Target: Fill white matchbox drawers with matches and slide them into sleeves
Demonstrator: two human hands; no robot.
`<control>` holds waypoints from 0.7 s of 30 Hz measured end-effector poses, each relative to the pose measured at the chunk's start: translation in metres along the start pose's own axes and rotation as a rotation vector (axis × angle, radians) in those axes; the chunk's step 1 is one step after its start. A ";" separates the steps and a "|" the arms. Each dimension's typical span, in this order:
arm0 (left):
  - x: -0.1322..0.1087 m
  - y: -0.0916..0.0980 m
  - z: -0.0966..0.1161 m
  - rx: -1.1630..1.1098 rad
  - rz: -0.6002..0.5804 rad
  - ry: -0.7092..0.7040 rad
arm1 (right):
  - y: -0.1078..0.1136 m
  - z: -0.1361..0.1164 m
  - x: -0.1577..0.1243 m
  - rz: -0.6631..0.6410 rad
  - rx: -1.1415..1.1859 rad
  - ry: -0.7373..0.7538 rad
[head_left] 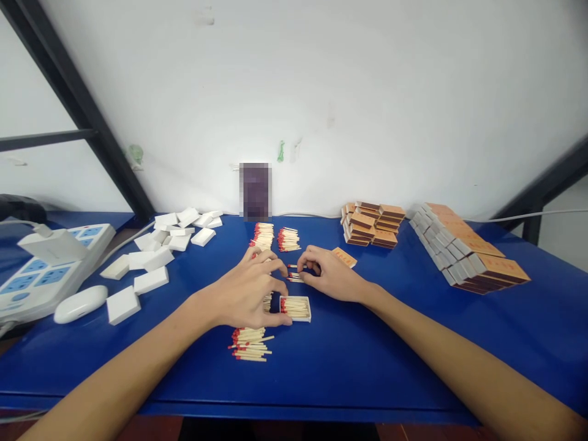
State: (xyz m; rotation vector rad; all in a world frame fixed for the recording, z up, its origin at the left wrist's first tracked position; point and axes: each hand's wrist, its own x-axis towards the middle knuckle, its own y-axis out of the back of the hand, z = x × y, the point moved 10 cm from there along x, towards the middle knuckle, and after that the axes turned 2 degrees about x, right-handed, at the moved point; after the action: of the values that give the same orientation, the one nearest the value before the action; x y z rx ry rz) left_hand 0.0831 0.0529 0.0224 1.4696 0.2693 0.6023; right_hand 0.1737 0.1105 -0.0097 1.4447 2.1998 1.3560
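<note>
A small white matchbox tray (301, 318), filled with red-headed matches, lies on the blue table. My left hand (248, 293) spans its left end, thumb at the near corner and index finger at the far corner. Behind the tray, my right hand (331, 273) has its thumb and fingers curled round a few loose matches (294, 277); their red heads point left. One pile of matches (252, 344) lies in front of my left hand and partly under it. Two more bundles, a left one (263, 236) and a right one (288, 239), lie farther back.
White empty-looking trays (151, 280) are scattered at the left, near a power strip (55, 275) and a white oval case (81, 304). Orange matchbox sleeves (374, 224) are heaped behind my right hand, with one flat sleeve (344, 257) beside it. Stacked matchboxes (468, 248) stand at the right.
</note>
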 end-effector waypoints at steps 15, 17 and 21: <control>0.000 -0.001 -0.001 -0.005 -0.010 0.002 | -0.001 0.001 0.000 0.011 -0.009 -0.002; 0.000 -0.001 -0.001 -0.002 -0.014 0.002 | -0.001 0.000 -0.001 0.004 -0.010 0.004; 0.000 -0.002 -0.002 0.005 -0.019 0.009 | -0.001 -0.002 -0.001 -0.003 -0.012 0.010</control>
State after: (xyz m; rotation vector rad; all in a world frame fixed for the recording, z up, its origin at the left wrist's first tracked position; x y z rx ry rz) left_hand 0.0822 0.0549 0.0204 1.4677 0.2912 0.5931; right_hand 0.1727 0.1084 -0.0100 1.4326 2.1959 1.3762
